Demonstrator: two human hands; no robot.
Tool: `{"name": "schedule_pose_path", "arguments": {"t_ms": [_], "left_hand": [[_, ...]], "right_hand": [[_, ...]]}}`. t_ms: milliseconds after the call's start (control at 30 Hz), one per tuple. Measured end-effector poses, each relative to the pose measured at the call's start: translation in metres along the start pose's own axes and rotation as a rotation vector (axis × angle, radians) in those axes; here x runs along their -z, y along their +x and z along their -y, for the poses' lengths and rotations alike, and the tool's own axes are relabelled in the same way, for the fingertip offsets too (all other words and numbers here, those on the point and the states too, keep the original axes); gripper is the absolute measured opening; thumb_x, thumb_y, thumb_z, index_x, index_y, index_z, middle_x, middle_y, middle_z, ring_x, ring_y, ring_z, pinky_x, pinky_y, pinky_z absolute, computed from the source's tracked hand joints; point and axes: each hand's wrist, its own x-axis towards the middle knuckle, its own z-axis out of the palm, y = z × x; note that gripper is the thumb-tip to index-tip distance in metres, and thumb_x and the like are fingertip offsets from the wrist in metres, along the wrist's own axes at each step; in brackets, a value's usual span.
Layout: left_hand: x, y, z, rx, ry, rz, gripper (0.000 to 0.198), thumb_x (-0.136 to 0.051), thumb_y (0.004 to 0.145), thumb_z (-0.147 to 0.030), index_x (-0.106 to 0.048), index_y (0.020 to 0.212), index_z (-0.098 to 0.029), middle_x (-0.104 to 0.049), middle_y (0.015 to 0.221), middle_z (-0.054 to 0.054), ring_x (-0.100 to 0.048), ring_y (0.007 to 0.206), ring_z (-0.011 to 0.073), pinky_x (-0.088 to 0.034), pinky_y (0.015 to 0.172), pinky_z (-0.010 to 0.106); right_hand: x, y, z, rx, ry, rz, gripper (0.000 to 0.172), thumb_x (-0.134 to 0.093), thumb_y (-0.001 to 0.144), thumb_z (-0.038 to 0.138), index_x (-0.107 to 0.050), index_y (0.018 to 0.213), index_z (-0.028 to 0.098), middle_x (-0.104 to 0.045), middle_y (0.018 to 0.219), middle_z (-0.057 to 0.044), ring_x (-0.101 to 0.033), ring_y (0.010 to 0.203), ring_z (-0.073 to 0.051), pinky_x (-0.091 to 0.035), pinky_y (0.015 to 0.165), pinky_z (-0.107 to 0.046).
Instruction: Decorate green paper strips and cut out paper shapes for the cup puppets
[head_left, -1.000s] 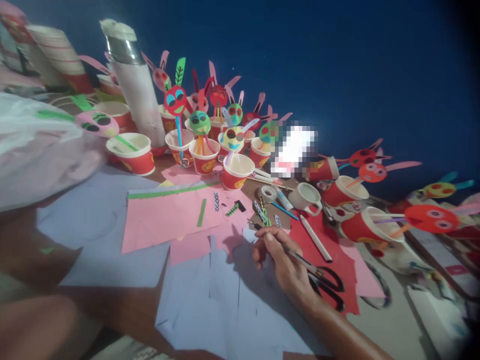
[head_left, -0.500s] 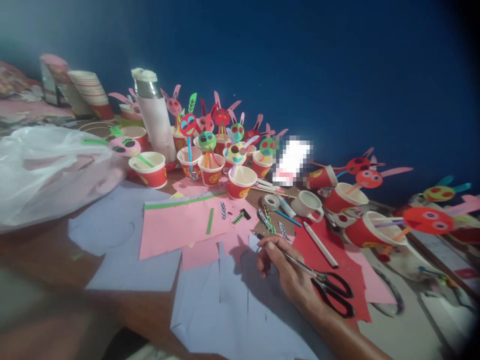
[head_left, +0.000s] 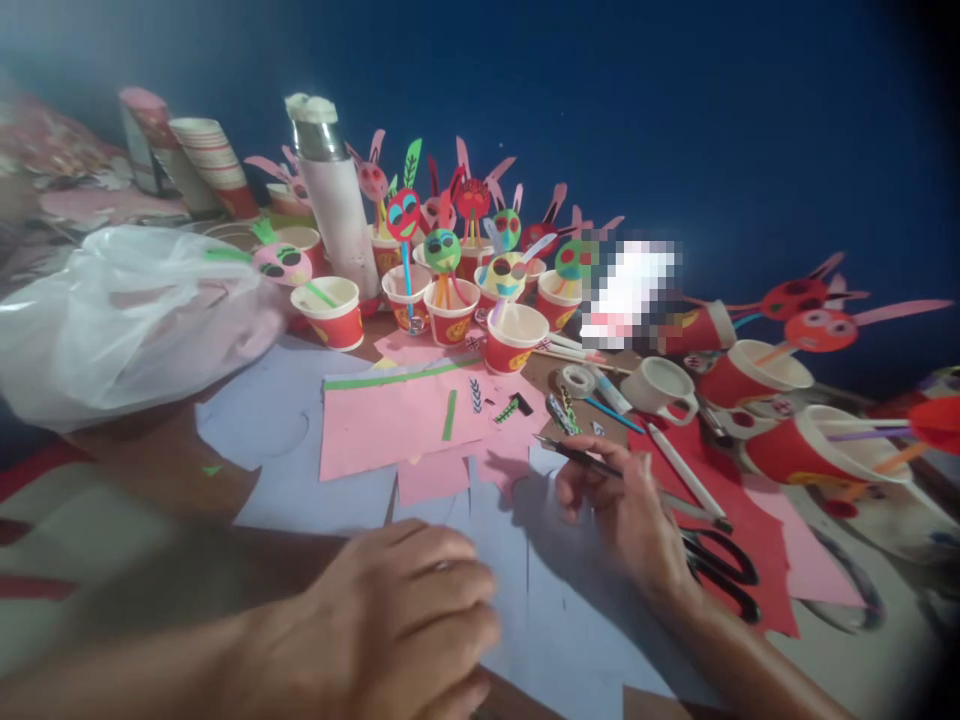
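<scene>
My right hand (head_left: 637,510) is closed around a slim pen (head_left: 581,458) with a dark grip, its tip pointing left above the paper. My left hand (head_left: 420,620) is in the lower middle, back upward and a little blurred. Its fingers are loosely bent and slightly apart, with nothing visible in them. Under both hands lie pale blue-grey paper sheets (head_left: 315,500). Beyond is a pink sheet (head_left: 390,430) with a green edge strip, a loose green strip (head_left: 449,415) and small patterned cutouts (head_left: 510,409). Black-handled scissors (head_left: 724,570) rest on red paper (head_left: 776,590) beside my right wrist.
Red paper cups (head_left: 517,340) with paper animal faces on sticks line the back. A white-capped flask (head_left: 334,200) and a plastic bag (head_left: 135,330) stand left. A tape roll (head_left: 577,380), a white mug (head_left: 660,388) and a white marker (head_left: 688,472) lie right.
My left hand has come into view from the lower left. My right hand still holds the pen, and the view has shifted so the things appear farther right and somewhat higher.
</scene>
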Motion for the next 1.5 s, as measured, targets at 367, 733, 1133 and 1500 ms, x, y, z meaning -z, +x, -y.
{"name": "schedule_pose_path", "arguments": {"t_ms": [367, 733, 1133, 1500], "left_hand": [[-0.008, 0.028, 0.059, -0.087, 0.014, 0.137, 0.047, -0.033, 0.101, -0.043, -0.064, 0.107, -0.008, -0.068, 0.114, 0.014, -0.053, 0.107, 0.031, -0.042, 0.087, 0.044], [-0.022, 0.014, 0.064, -0.05, -0.041, 0.229, 0.054, -0.037, 0.095, -0.061, -0.063, 0.119, -0.02, -0.06, 0.127, 0.014, -0.051, 0.111, 0.0309, -0.036, 0.085, 0.043], [-0.023, 0.009, 0.065, -0.053, -0.051, 0.238, 0.052, -0.038, 0.095, -0.061, -0.066, 0.115, -0.021, -0.05, 0.141, 0.018, -0.046, 0.118, 0.0332, -0.033, 0.092, 0.046], [-0.024, 0.01, 0.065, -0.049, -0.062, 0.245, 0.052, -0.038, 0.095, -0.061, -0.067, 0.113, -0.022, -0.048, 0.142, 0.02, -0.046, 0.119, 0.0343, -0.036, 0.089, 0.047]], "right_hand": [[-0.012, -0.028, 0.011, -0.023, -0.192, 0.195, 0.024, -0.051, 0.097, 0.041, -0.064, 0.114, 0.031, -0.071, 0.095, 0.0, -0.063, 0.085, -0.016, -0.048, 0.073, -0.025], [-0.033, -0.04, 0.016, -0.092, -0.392, 0.048, 0.004, -0.065, 0.084, 0.028, -0.069, 0.085, 0.027, -0.073, 0.068, -0.001, -0.068, 0.055, -0.017, -0.054, 0.046, -0.022], [-0.036, -0.059, -0.002, 0.087, -0.739, 0.147, 0.011, -0.065, 0.082, 0.029, -0.058, 0.074, 0.026, -0.062, 0.055, 0.005, -0.055, 0.041, -0.012, -0.043, 0.041, -0.023], [-0.034, -0.055, 0.003, 0.063, -0.807, 0.166, 0.017, -0.063, 0.085, 0.034, -0.057, 0.071, 0.025, -0.052, 0.045, 0.007, -0.043, 0.034, -0.01, -0.036, 0.035, -0.023]]}}
